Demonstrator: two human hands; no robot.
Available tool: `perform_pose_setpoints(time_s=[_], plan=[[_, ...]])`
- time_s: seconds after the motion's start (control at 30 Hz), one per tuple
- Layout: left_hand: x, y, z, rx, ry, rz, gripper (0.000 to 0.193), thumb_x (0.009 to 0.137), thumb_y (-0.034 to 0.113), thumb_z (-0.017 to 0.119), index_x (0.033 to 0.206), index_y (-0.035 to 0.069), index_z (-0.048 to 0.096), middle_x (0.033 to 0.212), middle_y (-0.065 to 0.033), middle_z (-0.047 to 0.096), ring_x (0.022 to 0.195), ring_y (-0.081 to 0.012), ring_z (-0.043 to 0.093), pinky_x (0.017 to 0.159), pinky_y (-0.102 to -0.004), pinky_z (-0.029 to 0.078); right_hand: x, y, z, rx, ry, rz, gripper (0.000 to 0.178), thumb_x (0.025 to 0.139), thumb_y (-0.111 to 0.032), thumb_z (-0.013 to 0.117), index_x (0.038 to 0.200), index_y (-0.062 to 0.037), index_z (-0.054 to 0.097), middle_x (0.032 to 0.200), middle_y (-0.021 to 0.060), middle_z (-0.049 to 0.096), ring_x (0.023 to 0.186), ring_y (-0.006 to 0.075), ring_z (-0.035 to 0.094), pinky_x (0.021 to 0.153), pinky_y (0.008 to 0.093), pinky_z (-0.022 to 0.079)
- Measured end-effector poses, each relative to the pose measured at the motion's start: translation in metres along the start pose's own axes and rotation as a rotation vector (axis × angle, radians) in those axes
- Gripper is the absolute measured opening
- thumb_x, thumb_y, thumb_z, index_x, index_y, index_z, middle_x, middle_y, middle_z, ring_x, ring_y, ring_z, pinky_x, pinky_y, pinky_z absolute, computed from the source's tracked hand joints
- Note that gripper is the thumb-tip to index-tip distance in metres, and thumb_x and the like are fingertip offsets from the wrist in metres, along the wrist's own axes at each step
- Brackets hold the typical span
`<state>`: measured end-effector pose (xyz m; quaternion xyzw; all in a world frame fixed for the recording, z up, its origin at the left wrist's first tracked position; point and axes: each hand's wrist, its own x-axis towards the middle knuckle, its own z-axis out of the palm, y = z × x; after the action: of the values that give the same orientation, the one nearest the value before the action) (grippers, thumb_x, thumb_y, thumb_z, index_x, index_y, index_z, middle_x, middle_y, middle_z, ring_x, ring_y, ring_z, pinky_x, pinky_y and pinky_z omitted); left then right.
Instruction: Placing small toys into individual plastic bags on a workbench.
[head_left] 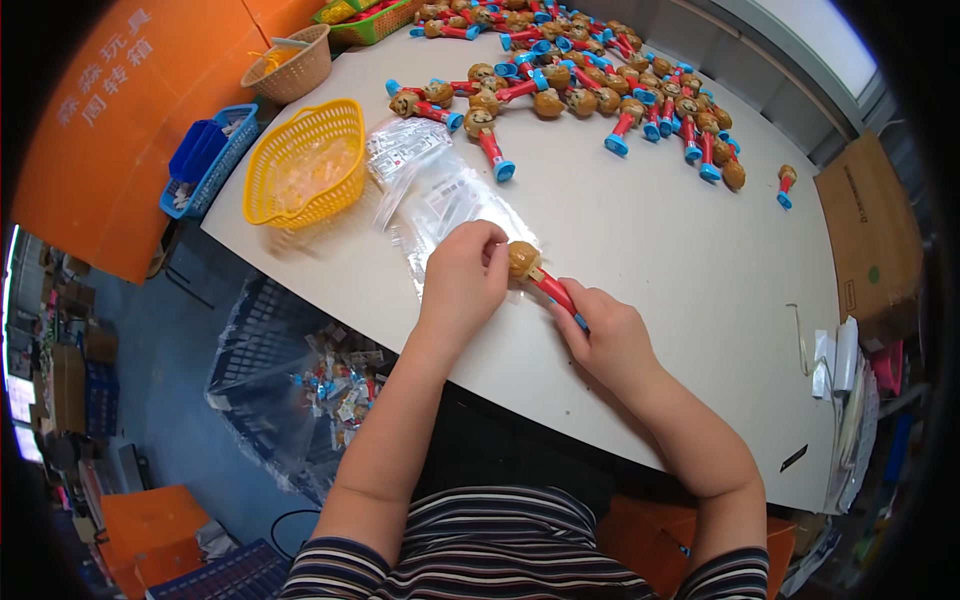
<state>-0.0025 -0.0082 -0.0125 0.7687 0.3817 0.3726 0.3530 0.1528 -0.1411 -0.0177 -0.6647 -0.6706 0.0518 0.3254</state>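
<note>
My right hand [607,327] is wrapped round the red handle of a toy with a round brown head [523,260]. The toy lies tilted, its head up and to the left, and a bit of blue shows at its lower end by my fingers. My left hand [468,268] is closed, its fingertips pressed together right beside the brown head. What those fingers pinch, if anything, is hidden. Beneath and beyond my left hand lie flat clear plastic bags [455,200] with printed sheets or labels among them.
Many similar toys [600,90] are heaped at the table's far side. A yellow basket [352,185] of small clear pieces stands left, near a blue basket [240,140] and a tan basket [310,70]. Below the left edge is a lined blue crate [250,345] with bagged toys. A cardboard box [870,235] stands right.
</note>
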Motion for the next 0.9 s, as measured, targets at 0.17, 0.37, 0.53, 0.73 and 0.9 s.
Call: perform_pose_setpoints(time_s=[0.17, 0.37, 0.53, 0.73, 0.9], plan=[[0.005, 0.016, 0.006, 0.219, -0.094, 0.444, 0.007, 0.085, 0.006, 0.065, 0.091, 0.002, 0.064, 0.089, -0.0141, 0.062, 0.081, -0.0323, 0.063, 0.072, -0.0394, 0.052, 0.000, 0.005, 0.009, 0.014, 0.090, -0.063, 0.029, 0.093, -0.019, 0.066, 0.116, -0.0014, 0.062, 0.075, 0.0122, 0.063, 0.058, 0.0275, 0.061, 0.055, 0.0368, 0.051], [0.002, 0.010, 0.006, 0.164, 0.013, 0.360, 0.009, 0.084, 0.006, 0.067, 0.092, 0.002, 0.064, 0.088, -0.0130, 0.062, 0.081, -0.0308, 0.064, 0.070, -0.0390, 0.052, 0.011, 0.008, -0.005, 0.949, -0.083, 0.681, 0.032, 0.104, -0.030, 0.053, 0.116, -0.0006, 0.060, 0.074, -0.0011, 0.057, 0.057, 0.0074, 0.055, 0.047, 0.0223, 0.042], [0.000, 0.013, 0.015, -0.011, 0.051, 0.165, 0.009, 0.084, 0.003, 0.066, 0.092, 0.002, 0.063, 0.087, -0.0118, 0.062, 0.081, -0.0289, 0.063, 0.070, -0.0377, 0.051, 0.015, 0.021, -0.012, 1.292, -0.147, 0.843, 0.033, 0.104, -0.034, 0.049, 0.111, -0.0032, 0.058, 0.073, 0.0015, 0.057, 0.054, 0.0103, 0.053, 0.047, 0.0231, 0.043], [0.003, 0.018, 0.014, 0.200, 0.258, 0.394, 0.011, 0.080, 0.003, 0.067, 0.089, 0.002, 0.061, 0.090, -0.0137, 0.057, 0.090, -0.0348, 0.057, 0.077, -0.0432, 0.047, 0.017, 0.016, -0.015, 1.278, -0.277, 0.787, 0.036, 0.105, -0.035, 0.046, 0.114, -0.0027, 0.059, 0.070, 0.0026, 0.057, 0.054, 0.0113, 0.053, 0.048, 0.0235, 0.044], [0.000, 0.028, 0.009, 0.298, 0.081, 0.469, 0.013, 0.073, 0.005, 0.066, 0.082, 0.002, 0.057, 0.089, -0.0133, 0.054, 0.088, -0.0335, 0.055, 0.076, -0.0423, 0.045, 0.008, 0.007, -0.010, 0.813, -0.217, 0.567, 0.029, 0.103, -0.026, 0.052, 0.116, -0.0019, 0.062, 0.072, 0.0074, 0.063, 0.056, 0.0179, 0.059, 0.052, 0.0283, 0.048]])
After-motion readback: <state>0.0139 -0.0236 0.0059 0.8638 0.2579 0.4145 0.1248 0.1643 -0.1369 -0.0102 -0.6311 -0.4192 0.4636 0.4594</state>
